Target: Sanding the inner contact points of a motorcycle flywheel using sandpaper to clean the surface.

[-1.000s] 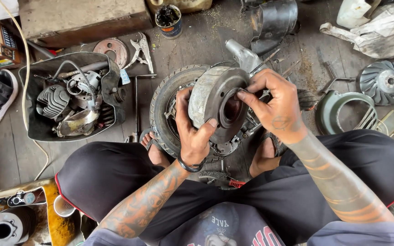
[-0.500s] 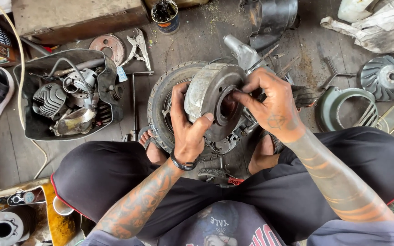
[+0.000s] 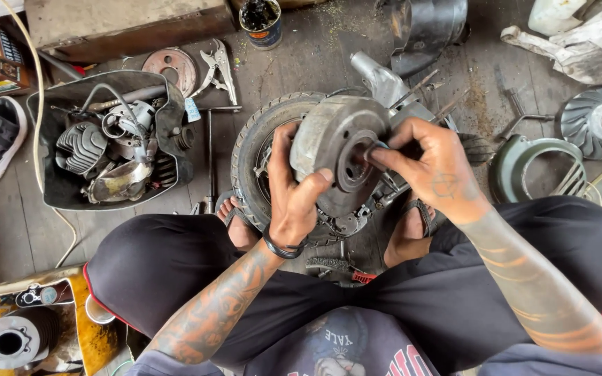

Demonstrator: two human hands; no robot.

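A person sits on a plank floor (image 3: 329, 63), a small tyre (image 3: 256, 143) between their feet. The left hand (image 3: 294, 195) clasps a grey brake drum (image 3: 336, 157) above it, now tipped more face-up than a second ago. The right hand (image 3: 433, 170), fingertips pinched on something small at the drum's hub, has barely moved. A tub (image 3: 50, 181) of engine parts lies left.

We record a dull grey round metal drum (image 3: 336, 157), rust-flecked, against a black ribbed rubber tyre (image 3: 249, 150). Left hand (image 3: 294, 191) wears a black wristband (image 3: 281, 249); both forearms carry dark and orange tattoo patterns. Also listed: a pale green metal cover ring (image 3: 517, 167), a silver finned fan wheel (image 3: 597, 122), a rust-brown round disc (image 3: 171, 66), and the grey-brown plank floor (image 3: 8, 223).
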